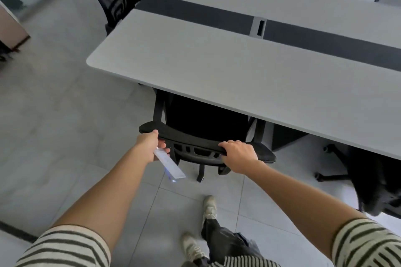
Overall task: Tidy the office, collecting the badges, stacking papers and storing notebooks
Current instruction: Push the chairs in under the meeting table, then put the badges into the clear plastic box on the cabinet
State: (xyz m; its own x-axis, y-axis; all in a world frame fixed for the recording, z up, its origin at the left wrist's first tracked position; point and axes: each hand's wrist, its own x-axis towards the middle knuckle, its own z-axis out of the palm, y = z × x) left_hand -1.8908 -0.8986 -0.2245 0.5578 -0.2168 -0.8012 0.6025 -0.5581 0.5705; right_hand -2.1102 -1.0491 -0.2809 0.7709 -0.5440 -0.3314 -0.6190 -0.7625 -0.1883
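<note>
Tiled floor (54,125) lies open on the left and near sides. The grey worktop (238,67) fills the far right, with its rounded corner at left and its near edge over a black chair (195,136) pushed under it. A second chair (368,180) stands just to the right. The right grip (238,156) clasps the chair's top rail. The left grip (149,143) hooks the rail's left end and pinches a clear badge (170,166), which hangs below it over the floor.
</note>
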